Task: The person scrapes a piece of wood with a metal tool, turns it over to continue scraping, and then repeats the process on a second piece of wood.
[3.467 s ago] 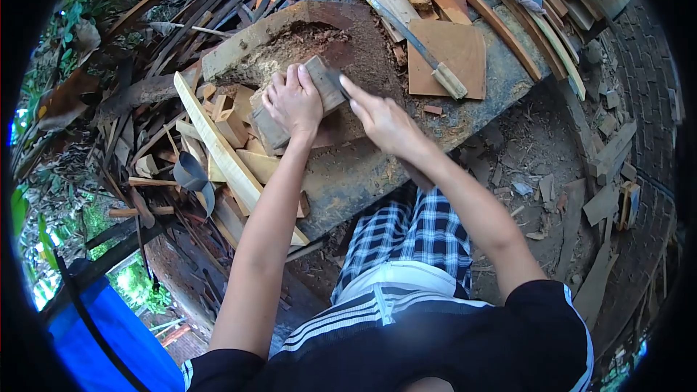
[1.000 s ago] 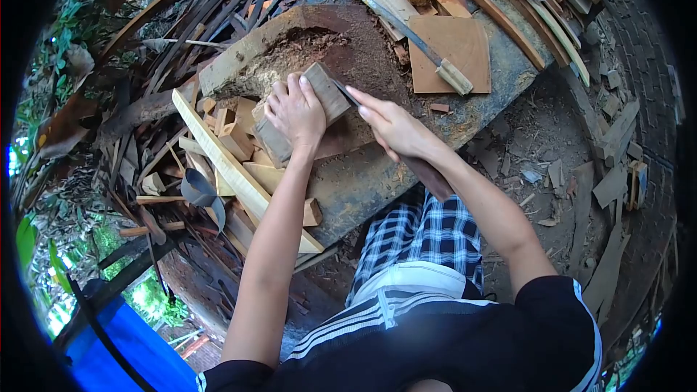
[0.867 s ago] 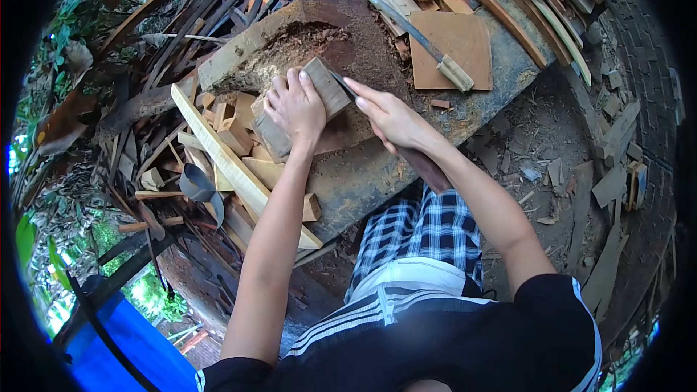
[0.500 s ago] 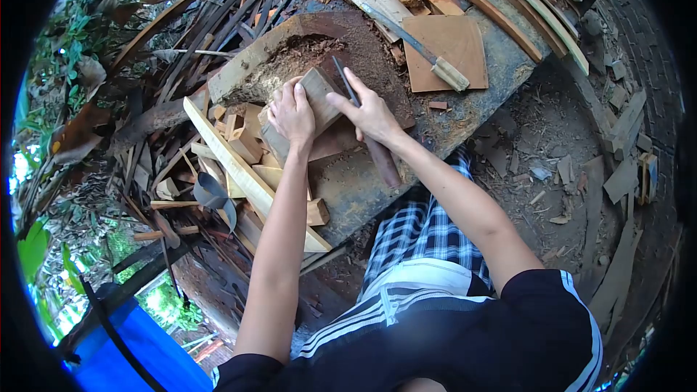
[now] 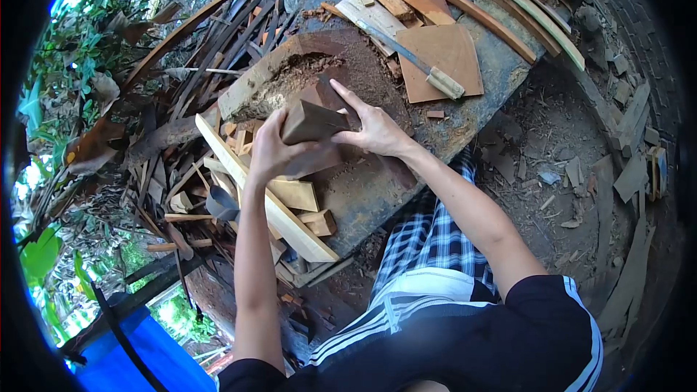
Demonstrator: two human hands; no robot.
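Note:
Between my two hands is a squared wooden block (image 5: 311, 122), tilted above the worn wooden work surface (image 5: 377, 94). My left hand (image 5: 270, 147) grips the block from its left side, thumb along the near edge. On the right side, my right hand (image 5: 374, 127) has its thumb near the block and its index finger stretched out toward the upper left. The dark tool is no longer clearly visible; a dark shape lies under my right hand, too blurred to tell. A blade with a wooden handle (image 5: 444, 83) rests on a flat brown board (image 5: 454, 51).
Cut wood pieces and a long pale strip (image 5: 265, 192) lie left of my hands. Curved wooden strips (image 5: 479, 7) extend along the upper right. Scrap wood covers the upper left, and a blue sheet (image 5: 149, 356) hangs at the lower left.
The block has been turned and raised a little. My left hand has shifted from its top to its left side. My right hand has moved away from the dark tool's earlier place; the view has shifted slightly.

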